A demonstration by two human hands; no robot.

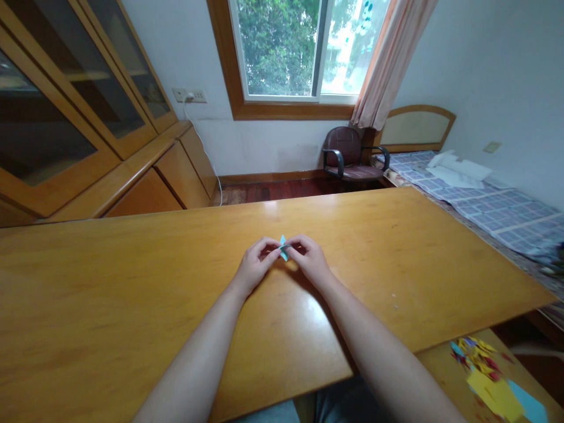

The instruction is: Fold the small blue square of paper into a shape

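A small light-blue folded paper piece (283, 247) is pinched between both my hands over the middle of a wooden table (132, 282). My left hand (255, 264) grips its left side with curled fingers. My right hand (311, 258) grips its right side the same way. Only a small tip and edge of the paper show between the fingertips; the rest is hidden by my fingers. Both forearms reach in from the lower edge of the view.
A lower surface at bottom right holds coloured paper sheets and scraps (489, 376). Behind the table stand a dark red chair (350, 155), a bed (484, 200) at right and wooden cabinets (88, 135) at left. A window (304, 47) is in the back wall.
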